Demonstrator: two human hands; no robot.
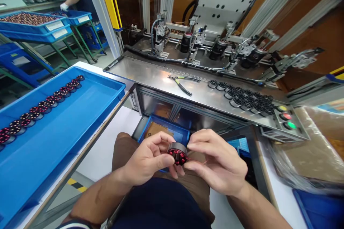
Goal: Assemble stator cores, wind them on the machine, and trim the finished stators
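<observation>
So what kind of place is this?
Probably a factory: there's a big metal machine, push buttons in different colours, and a blue tray holding matching round parts.

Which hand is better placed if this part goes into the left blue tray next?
Probably the left hand: it grips the part and lies nearer the blue tray. The right hand is at the wires, farther across.

Motor part (177,148): grey-rimmed, red-and-black inside. Wires (189,158): apparently reddish. Tray (77,114): blue. Floor tape (77,185): yellow-black stripes.
</observation>
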